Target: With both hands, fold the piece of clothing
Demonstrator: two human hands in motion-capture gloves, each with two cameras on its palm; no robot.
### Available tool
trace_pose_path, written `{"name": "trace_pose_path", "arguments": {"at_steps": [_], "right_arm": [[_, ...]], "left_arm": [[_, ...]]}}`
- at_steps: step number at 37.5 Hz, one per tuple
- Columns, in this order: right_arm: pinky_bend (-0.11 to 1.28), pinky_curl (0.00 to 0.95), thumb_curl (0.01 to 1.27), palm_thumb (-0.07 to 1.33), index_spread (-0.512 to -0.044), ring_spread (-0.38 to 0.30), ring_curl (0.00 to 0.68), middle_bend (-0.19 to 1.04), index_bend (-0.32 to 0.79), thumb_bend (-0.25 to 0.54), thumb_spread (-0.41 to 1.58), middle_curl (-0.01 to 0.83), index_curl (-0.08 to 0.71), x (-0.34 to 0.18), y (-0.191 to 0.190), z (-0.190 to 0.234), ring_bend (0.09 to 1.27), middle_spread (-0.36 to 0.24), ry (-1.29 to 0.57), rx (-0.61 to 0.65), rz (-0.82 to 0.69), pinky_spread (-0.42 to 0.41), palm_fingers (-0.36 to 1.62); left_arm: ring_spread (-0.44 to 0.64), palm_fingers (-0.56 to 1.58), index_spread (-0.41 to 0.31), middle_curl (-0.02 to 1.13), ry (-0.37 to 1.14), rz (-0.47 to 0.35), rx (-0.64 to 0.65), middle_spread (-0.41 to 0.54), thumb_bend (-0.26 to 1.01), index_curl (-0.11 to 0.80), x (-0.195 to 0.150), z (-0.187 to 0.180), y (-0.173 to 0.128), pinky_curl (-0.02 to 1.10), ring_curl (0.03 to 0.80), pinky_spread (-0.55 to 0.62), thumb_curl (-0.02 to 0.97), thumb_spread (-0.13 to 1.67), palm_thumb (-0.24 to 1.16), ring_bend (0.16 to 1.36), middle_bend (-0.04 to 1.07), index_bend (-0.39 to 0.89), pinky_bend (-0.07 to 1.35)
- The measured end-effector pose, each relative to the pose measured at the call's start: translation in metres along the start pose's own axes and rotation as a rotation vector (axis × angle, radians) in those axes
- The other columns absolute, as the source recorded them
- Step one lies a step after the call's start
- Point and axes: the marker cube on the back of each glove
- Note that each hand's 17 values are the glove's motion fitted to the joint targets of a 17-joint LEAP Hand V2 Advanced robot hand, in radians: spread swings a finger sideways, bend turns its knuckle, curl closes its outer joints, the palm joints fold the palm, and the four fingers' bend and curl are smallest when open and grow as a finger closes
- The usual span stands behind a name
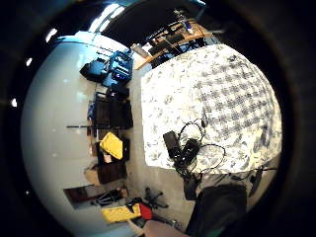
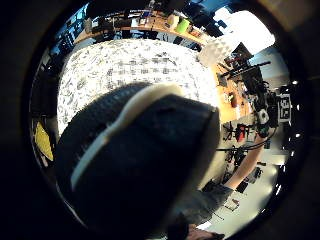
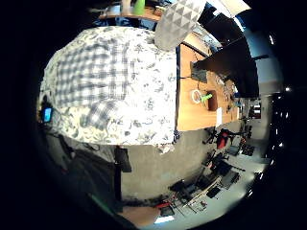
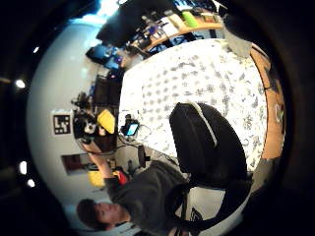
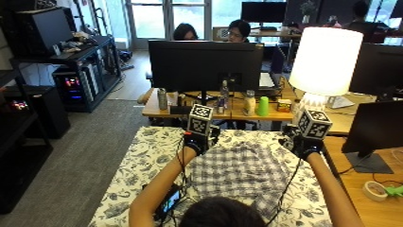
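Grey-and-white plaid shirt (image 5: pixel 242 172) spread flat at lower centre of the outside view, on a table covered by a white cloth with a dark floral print (image 5: pixel 138 165). Both gloved hands raised above the shirt's far edge: left hand (image 5: pixel 197 141) just left of centre, right hand (image 5: pixel 303 144) toward the right. Finger positions of both hidden by the gear on their backs; cannot tell whether relaxed, clenched or pinching cloth. From the right little finger side palm view, shirt (image 3: pixel 96 72) seen lying well below the palm, one sleeve (image 3: pixel 98 115) folded near the table's edge. Small device with a lit screen (image 5: pixel 169 201) at lower left beside the left forearm. Behind the table, centre top, a black monitor (image 5: pixel 205 64); upper right, a white lamp shade (image 5: pixel 325 54); green cup (image 5: pixel 263 106) below it. No readable brands or writing.
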Motion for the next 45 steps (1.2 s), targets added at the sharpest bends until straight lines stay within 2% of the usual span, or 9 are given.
{"name": "trace_pose_path", "arguments": {"at_steps": [3, 7, 16, 21, 34, 39, 42, 44, 45], "right_arm": [[0.35, 0.113, 0.07, 0.4, -0.185, 0.047, 0.093, 0.26, 0.23, 0.271, 0.58, 0.104, 0.114, -0.001, 0.002, -0.003, 0.28, -0.013, 0.004, -0.008, 0.007, 0.135, 0.52], [0.35, 0.166, 0.09, 0.43, -0.233, 0.061, 0.141, 0.26, 0.2, 0.28, 0.82, 0.148, 0.173, -0.005, 0.009, -0.007, 0.28, -0.011, 0.017, -0.021, 0.014, 0.173, 0.49], [0.34, 0.216, 0.11, 0.41, -0.28, 0.076, 0.183, 0.24, 0.17, 0.235, 1.1, 0.217, 0.235, -0.01, 0.021, -0.015, 0.27, -0.012, 0.027, -0.047, 0.009, 0.211, 0.48], [0.33, 0.235, 0.13, 0.41, -0.29, 0.08, 0.202, 0.23, 0.17, 0.209, 1.17, 0.245, 0.255, -0.009, 0.023, -0.016, 0.26, -0.013, 0.041, -0.05, 0.013, 0.22, 0.48], [0.32, 0.274, 0.16, 0.42, -0.3, 0.078, 0.244, 0.2, 0.15, 0.154, 1.26, 0.299, 0.281, -0.009, 0.024, -0.012, 0.28, -0.013, 0.05, -0.055, -0.008, 0.228, 0.47], [0.31, 0.286, 0.17, 0.43, -0.304, 0.073, 0.257, 0.19, 0.14, 0.134, 1.27, 0.314, 0.283, -0.009, 0.023, 0.002, 0.29, -0.013, 0.049, -0.138, -0.004, 0.228, 0.47], [0.36, 0.301, 0.17, 0.44, -0.305, 0.072, 0.267, 0.18, 0.13, 0.119, 1.26, 0.316, 0.277, -0.017, 0.03, 0.007, 0.3, -0.013, 0.063, -0.175, -0.009, 0.236, 0.48], [0.48, 0.338, 0.18, 0.44, -0.298, 0.106, 0.275, 0.15, 0.03, 0.102, 1.24, 0.31, 0.243, -0.018, 0.028, 0.015, 0.31, -0.002, 0.069, -0.189, -0.016, 0.26, 0.43], [0.5, 0.343, 0.18, 0.44, -0.298, 0.112, 0.282, 0.16, 0.04, 0.096, 1.24, 0.312, 0.241, -0.014, 0.022, 0.024, 0.32, -0.001, 0.071, -0.203, -0.012, 0.264, 0.42]], "left_arm": [[0.17, 0.13, 0.037, 0.03, -0.004, -0.002, -0.005, 0.177, -0.03, -0.025, 0.001, -0.003, 0.004, 0.16, 0.148, 0.2, 0.019, 0.48, -0.02, 0.6, 0.13, -0.05, 0.57], [0.22, 0.06, 0.047, 0.07, -0.012, -0.01, -0.026, 0.23, -0.03, -0.012, 0.0, -0.001, 0.006, 0.22, 0.207, 0.25, 0.039, 0.66, -0.03, 0.7, 0.17, 0.0, 0.65], [0.27, -0.02, 0.053, 0.13, -0.016, -0.026, -0.036, 0.286, -0.04, 0.004, -0.008, -0.003, 0.01, 0.27, 0.258, 0.3, 0.078, 0.85, -0.03, 0.8, 0.2, 0.05, 0.73], [0.28, -0.04, 0.053, 0.16, -0.022, -0.044, -0.036, 0.3, -0.03, 0.013, -0.01, -0.001, 0.009, 0.29, 0.269, 0.31, 0.099, 0.91, -0.03, 0.82, 0.21, 0.06, 0.75], [0.29, -0.06, 0.054, 0.22, -0.006, -0.014, -0.06, 0.313, -0.04, 0.034, -0.002, 0.015, 0.012, 0.31, 0.284, 0.32, 0.139, 0.97, -0.03, 0.84, 0.2, 0.07, 0.76], [0.29, -0.05, 0.054, 0.24, 0.006, 0.031, -0.128, 0.313, -0.04, 0.045, 0.004, 0.032, 0.018, 0.32, 0.286, 0.32, 0.15, 0.98, -0.03, 0.84, 0.19, 0.08, 0.76], [0.3, -0.05, 0.054, 0.25, 0.028, 0.061, -0.176, 0.307, -0.03, 0.052, 0.01, 0.051, 0.013, 0.32, 0.286, 0.31, 0.158, 1.0, -0.02, 0.84, 0.2, 0.08, 0.75], [0.3, -0.06, 0.049, 0.25, 0.047, 0.082, -0.214, 0.307, -0.02, 0.05, 0.015, 0.068, 0.01, 0.32, 0.285, 0.32, 0.163, 1.0, -0.01, 0.83, 0.19, 0.07, 0.76], [0.3, -0.06, 0.048, 0.25, 0.054, 0.092, -0.233, 0.307, -0.02, 0.051, 0.017, 0.077, 0.009, 0.32, 0.284, 0.32, 0.166, 1.0, -0.01, 0.83, 0.19, 0.07, 0.76]]}}
